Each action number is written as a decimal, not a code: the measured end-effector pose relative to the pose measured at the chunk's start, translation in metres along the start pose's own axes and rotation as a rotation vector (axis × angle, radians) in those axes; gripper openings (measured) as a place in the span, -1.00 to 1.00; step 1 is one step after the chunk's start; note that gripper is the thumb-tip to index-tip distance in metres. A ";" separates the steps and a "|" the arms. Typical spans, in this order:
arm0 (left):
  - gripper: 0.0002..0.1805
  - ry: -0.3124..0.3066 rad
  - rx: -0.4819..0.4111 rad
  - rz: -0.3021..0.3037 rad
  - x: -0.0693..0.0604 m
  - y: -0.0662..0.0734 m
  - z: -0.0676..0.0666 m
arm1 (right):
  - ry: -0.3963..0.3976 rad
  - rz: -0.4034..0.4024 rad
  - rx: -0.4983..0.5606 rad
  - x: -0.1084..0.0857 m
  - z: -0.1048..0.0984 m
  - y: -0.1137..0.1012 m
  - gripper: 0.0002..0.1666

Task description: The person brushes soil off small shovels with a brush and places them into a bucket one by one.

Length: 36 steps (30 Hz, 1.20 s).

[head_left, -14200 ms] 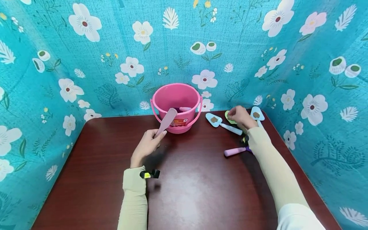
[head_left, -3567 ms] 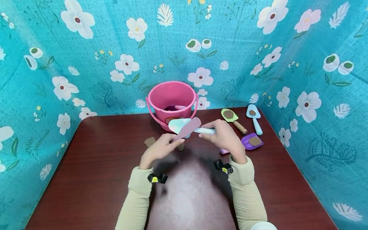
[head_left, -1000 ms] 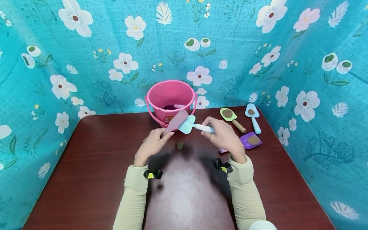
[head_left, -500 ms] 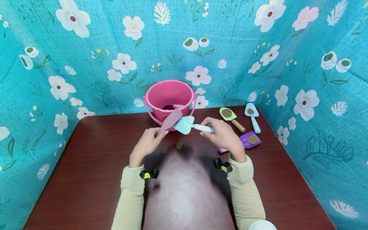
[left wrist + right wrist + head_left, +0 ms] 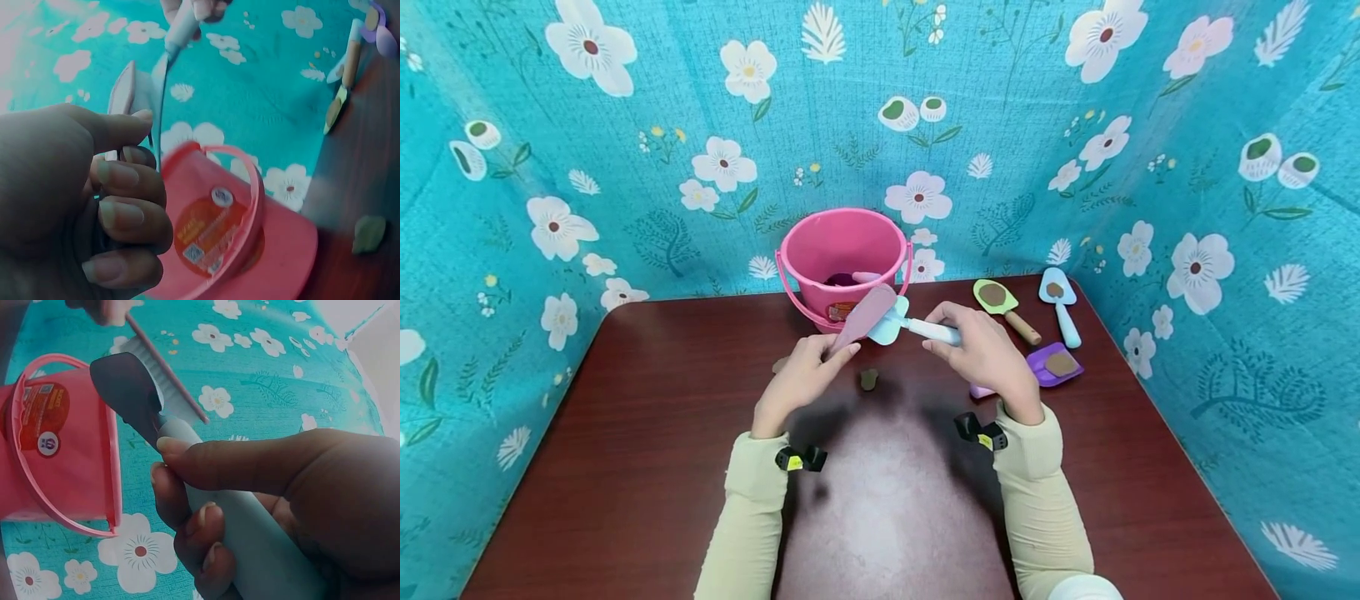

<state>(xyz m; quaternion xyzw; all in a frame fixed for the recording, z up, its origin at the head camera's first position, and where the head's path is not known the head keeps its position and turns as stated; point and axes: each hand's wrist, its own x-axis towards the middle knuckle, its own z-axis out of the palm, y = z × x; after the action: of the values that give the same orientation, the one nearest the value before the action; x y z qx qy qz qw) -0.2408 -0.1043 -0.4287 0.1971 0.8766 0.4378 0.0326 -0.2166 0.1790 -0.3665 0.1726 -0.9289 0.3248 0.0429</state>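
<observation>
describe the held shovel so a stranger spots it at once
Find the pink bucket at the back of the brown table. Nearer and to its right, the right hand grips a blue shovel. Unlike the back corner shovel, also blue, this one is held off the table.

Room over left tabletop (image 5: 647,417), pink bucket (image 5: 842,242) blocking far centre

A glossy dark-red table (image 5: 880,533) has a smooth wood-look top with a bright sheen. The pink bucket (image 5: 812,293) looks like smooth, softly shiny plastic, with a flat printed label (image 5: 47,415). The mauve brush (image 5: 867,312) has a matt back and a ridged, bristly face; the light-blue trowel (image 5: 240,531) has a smooth plastic-looking handle. The green trowel's handle (image 5: 1022,328) resembles bare wood. The floral backdrop (image 5: 842,117) is woven cloth, the sleeves (image 5: 1037,500) soft matt fabric.
</observation>
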 end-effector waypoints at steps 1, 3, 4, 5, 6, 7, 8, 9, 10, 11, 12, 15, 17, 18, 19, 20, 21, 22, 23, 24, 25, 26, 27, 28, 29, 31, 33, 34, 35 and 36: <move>-0.60 0.011 0.006 -0.012 0.000 -0.003 -0.001 | 0.001 0.002 0.007 0.000 -0.001 0.000 -0.74; -0.64 0.033 0.015 -0.033 0.001 -0.008 -0.004 | 0.003 0.009 0.018 -0.001 -0.002 0.001 -0.74; -0.65 0.041 0.019 -0.039 0.001 -0.011 -0.005 | 0.003 0.010 0.022 -0.001 -0.003 0.001 -0.74; -0.67 0.050 0.018 -0.042 0.001 -0.013 -0.007 | 0.002 0.011 0.027 -0.002 -0.003 0.002 -0.74; -0.68 0.058 0.020 -0.045 0.001 -0.015 -0.008 | 0.002 0.012 0.032 -0.002 -0.004 0.002 -0.74; -0.69 0.066 0.020 -0.052 0.000 -0.016 -0.010 | 0.000 0.012 0.037 -0.002 -0.004 0.002 -0.74; -0.68 0.071 0.019 -0.056 0.000 -0.018 -0.012 | 0.000 0.012 0.041 -0.001 -0.004 0.002 -0.74; -0.67 0.073 0.013 -0.056 -0.001 -0.018 -0.013 | 0.001 0.010 0.044 -0.001 -0.004 0.002 -0.74; -0.67 0.077 0.002 -0.054 -0.001 -0.018 -0.014 | 0.002 0.008 0.046 -0.001 -0.004 0.003 -0.74; -0.67 0.078 -0.010 -0.050 -0.001 -0.018 -0.015 | 0.003 0.006 0.045 0.000 -0.003 0.003 -0.74; -0.67 0.076 -0.023 -0.043 -0.001 -0.017 -0.015 | 0.003 0.002 0.043 0.000 -0.002 0.003 -0.75; -0.63 0.052 -0.065 -0.010 -0.002 -0.012 -0.013 | -0.002 -0.007 0.031 0.002 0.000 0.004 -0.75; -0.59 0.022 -0.089 0.010 -0.002 -0.007 -0.010 | -0.005 -0.011 0.021 0.003 0.002 0.003 -0.76; -0.59 0.002 -0.104 0.021 -0.002 -0.004 -0.007 | -0.006 -0.012 0.020 0.003 0.003 0.003 -0.76; -0.59 -0.022 -0.119 0.032 -0.002 -0.001 -0.005 | -0.007 -0.010 0.019 0.004 0.004 0.002 -0.76; -0.60 -0.042 -0.131 0.045 -0.002 0.002 -0.003 | -0.008 -0.008 0.019 0.004 0.004 0.001 -0.76; -0.61 -0.067 -0.145 0.055 -0.002 0.005 -0.001 | -0.008 -0.006 0.018 0.004 0.005 0.000 -0.76; -0.62 -0.091 -0.161 0.062 -0.001 0.007 0.002 | -0.007 -0.003 0.016 0.004 0.005 -0.001 -0.76; -0.63 -0.110 -0.173 0.070 0.000 0.008 0.004 | -0.006 0.001 0.013 0.004 0.005 -0.001 -0.76; -0.65 -0.119 -0.175 0.078 0.001 0.008 0.006 | -0.004 0.005 0.008 0.004 0.005 -0.002 -0.76; -0.65 -0.123 -0.171 0.082 0.001 0.009 0.008 | 0.001 0.010 0.000 0.004 0.005 -0.002 -0.76; -0.65 -0.122 -0.165 0.081 0.002 0.008 0.009 | 0.007 0.015 -0.009 0.004 0.005 -0.002 -0.75; -0.65 -0.120 -0.156 0.078 0.003 0.007 0.010 | 0.014 0.020 -0.015 0.004 0.004 -0.002 -0.75; -0.63 -0.114 -0.148 0.075 0.004 0.005 0.011 | 0.021 0.027 -0.019 0.004 0.004 -0.002 -0.75; -0.62 -0.108 -0.139 0.071 0.004 0.002 0.011 | 0.027 0.033 -0.022 0.003 0.003 -0.002 -0.75; -0.60 -0.099 -0.129 0.059 0.005 -0.002 0.010 | 0.038 0.039 -0.019 0.003 0.002 -0.002 -0.74; -0.59 -0.093 -0.126 0.041 0.005 -0.006 0.009 | 0.044 0.039 -0.009 0.002 0.000 0.000 -0.74; -0.59 -0.092 -0.128 0.028 0.005 -0.007 0.008 | 0.047 0.037 -0.006 0.002 0.000 0.000 -0.74; -0.60 -0.089 -0.126 0.014 0.004 -0.008 0.007 | 0.050 0.033 -0.004 0.001 -0.001 0.001 -0.74; -0.60 -0.087 -0.127 0.001 0.004 -0.009 0.006 | 0.053 0.030 0.001 0.001 -0.001 0.001 -0.74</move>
<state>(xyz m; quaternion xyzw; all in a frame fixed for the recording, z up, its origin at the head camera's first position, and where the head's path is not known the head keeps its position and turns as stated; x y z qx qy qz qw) -0.2463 -0.1032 -0.4392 0.2138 0.8448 0.4835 0.0830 -0.2182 0.1800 -0.3661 0.1501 -0.9298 0.3301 0.0624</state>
